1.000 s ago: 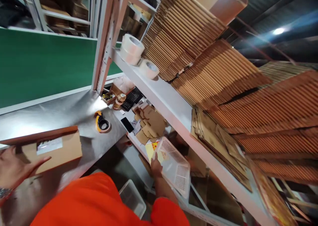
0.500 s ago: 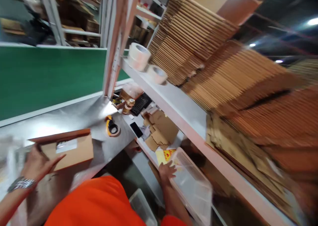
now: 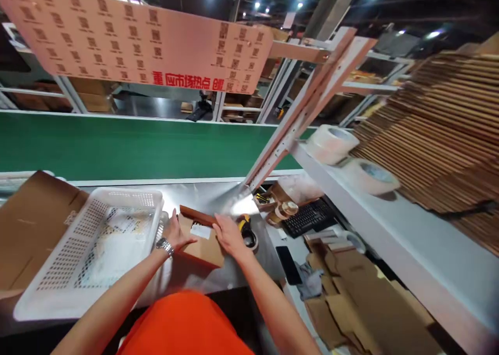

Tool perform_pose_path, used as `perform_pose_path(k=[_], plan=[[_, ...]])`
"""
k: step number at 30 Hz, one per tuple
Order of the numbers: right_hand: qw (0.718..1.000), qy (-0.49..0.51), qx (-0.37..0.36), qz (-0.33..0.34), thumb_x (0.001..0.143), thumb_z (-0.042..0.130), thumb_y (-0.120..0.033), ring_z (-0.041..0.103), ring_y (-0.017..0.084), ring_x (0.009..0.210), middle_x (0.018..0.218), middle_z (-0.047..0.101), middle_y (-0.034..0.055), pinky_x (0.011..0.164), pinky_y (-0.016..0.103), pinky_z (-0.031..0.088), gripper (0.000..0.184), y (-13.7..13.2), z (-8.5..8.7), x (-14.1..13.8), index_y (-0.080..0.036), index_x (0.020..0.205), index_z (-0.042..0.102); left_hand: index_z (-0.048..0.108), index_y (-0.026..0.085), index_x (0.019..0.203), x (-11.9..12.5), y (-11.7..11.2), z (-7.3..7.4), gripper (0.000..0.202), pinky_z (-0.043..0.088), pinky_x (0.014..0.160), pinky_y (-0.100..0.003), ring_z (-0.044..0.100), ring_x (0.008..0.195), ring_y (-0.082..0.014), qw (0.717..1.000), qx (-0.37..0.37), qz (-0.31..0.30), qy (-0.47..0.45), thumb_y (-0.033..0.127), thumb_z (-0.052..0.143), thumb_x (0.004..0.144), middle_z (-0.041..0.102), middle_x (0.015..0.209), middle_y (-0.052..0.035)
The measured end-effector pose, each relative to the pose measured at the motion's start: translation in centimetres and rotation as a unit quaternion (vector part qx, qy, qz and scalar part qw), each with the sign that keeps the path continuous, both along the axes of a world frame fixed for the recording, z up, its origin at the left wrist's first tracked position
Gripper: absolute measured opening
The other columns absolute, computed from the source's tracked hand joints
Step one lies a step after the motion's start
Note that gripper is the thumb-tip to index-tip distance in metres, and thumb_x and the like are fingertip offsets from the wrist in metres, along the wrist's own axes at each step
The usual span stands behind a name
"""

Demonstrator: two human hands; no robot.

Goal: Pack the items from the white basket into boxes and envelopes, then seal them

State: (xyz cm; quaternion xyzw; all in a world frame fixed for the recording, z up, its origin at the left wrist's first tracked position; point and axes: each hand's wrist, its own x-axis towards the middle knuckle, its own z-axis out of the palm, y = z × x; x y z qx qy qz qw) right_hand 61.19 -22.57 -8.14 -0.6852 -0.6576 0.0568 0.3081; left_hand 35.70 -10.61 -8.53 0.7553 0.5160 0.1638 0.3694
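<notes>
A small brown cardboard box with a white label lies on the steel table in front of me. My left hand, a watch on its wrist, rests on the box's left side with fingers apart. My right hand presses flat on the box's right end, fingers stretched out. A yellow and black tape dispenser sits just right of the right hand. A white perforated plastic basket with papers inside stands left of the box.
A green conveyor belt runs behind the table. Tape rolls sit on the grey shelf at right, beside stacked flat cartons. A keyboard, a phone and cardboard scraps lie lower right. A flat carton lies far left.
My view swung left from the shelf to the table. My right hand left the white basket below the shelf and came onto the box. A white basket now stands left of the box.
</notes>
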Motion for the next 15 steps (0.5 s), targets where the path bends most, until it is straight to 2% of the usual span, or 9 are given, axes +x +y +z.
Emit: perform_pose_path(k=[2,4,7,9,11,13,15], plan=[[0.999,-0.036,-0.001,0.031,0.116,0.047,-0.034,0.078,0.031,0.134,0.142,0.083,0.0169,0.125,0.063,0.057,0.046,-1.2,-1.7,-0.3,-0.022,0.151,0.074,0.016,0.011,0.177,-0.2,-0.2,-0.6,0.165,0.043,0.135,-0.059,0.047,0.164,-0.0502,0.998,0.001,0.028,-0.054,0.048,0.109,0.046,0.043,0.176,-0.0333],[0.996,-0.057,0.029,0.062,0.116,0.048,-0.030,0.076,0.029,0.139,0.146,0.081,0.0130,0.125,0.062,0.058,0.044,-3.1,-4.0,-0.4,-0.027,0.151,0.075,0.019,0.012,0.176,-0.3,-0.2,-1.0,0.157,0.040,0.136,-0.062,0.047,0.164,-0.0499,0.995,-0.002,0.048,-0.084,0.048,0.108,0.051,0.042,0.176,-0.0335],[0.992,-0.061,0.085,0.074,0.115,0.051,-0.025,0.065,0.028,0.154,0.159,0.073,0.0111,0.127,0.064,0.055,0.046,-5.3,-6.8,-1.0,-0.030,0.158,0.068,0.029,0.010,0.172,-0.5,0.3,-1.1,0.123,0.047,0.131,-0.056,0.056,0.158,-0.0445,0.990,-0.056,0.084,-0.101,0.044,0.095,0.075,0.047,0.173,-0.0342],[0.992,-0.042,0.103,0.066,0.114,0.052,-0.023,0.061,0.028,0.158,0.161,0.072,0.0107,0.131,0.064,0.051,0.048,-5.7,-7.9,-1.5,-0.031,0.160,0.066,0.039,0.008,0.168,-0.6,0.9,-0.9,0.100,0.056,0.121,-0.050,0.068,0.146,-0.0400,0.982,-0.140,0.089,-0.089,0.039,0.087,0.086,0.060,0.164,-0.0322],[0.992,-0.017,0.107,0.057,0.114,0.052,-0.024,0.057,0.027,0.161,0.162,0.072,0.0101,0.133,0.062,0.048,0.045,-5.8,-8.5,-1.6,-0.032,0.155,0.070,0.057,0.009,0.155,-0.7,1.4,-0.7,0.076,0.062,0.108,-0.043,0.078,0.131,-0.0364,0.970,-0.222,0.072,-0.067,0.037,0.084,0.089,0.075,0.148,-0.0269],[0.994,0.009,0.105,0.015,0.115,0.051,-0.028,0.054,0.028,0.163,0.166,0.068,0.0104,0.133,0.060,0.049,0.040,-6.2,-9.0,-0.9,-0.031,0.145,0.077,0.072,0.011,0.134,-0.7,1.8,-0.5,0.051,0.065,0.097,-0.037,0.082,0.119,-0.0338,0.963,-0.259,0.054,-0.058,0.036,0.083,0.091,0.083,0.134,-0.0223],[0.992,0.033,0.100,-0.072,0.116,0.047,-0.035,0.055,0.032,0.161,0.168,0.063,0.0169,0.129,0.062,0.051,0.041,-7.0,-9.6,0.5,-0.026,0.144,0.075,0.078,0.012,0.118,-0.6,2.0,-0.3,0.036,0.065,0.091,-0.034,0.084,0.113,-0.0326,0.964,-0.255,0.046,-0.061,0.035,0.083,0.091,0.086,0.126,-0.0198]])
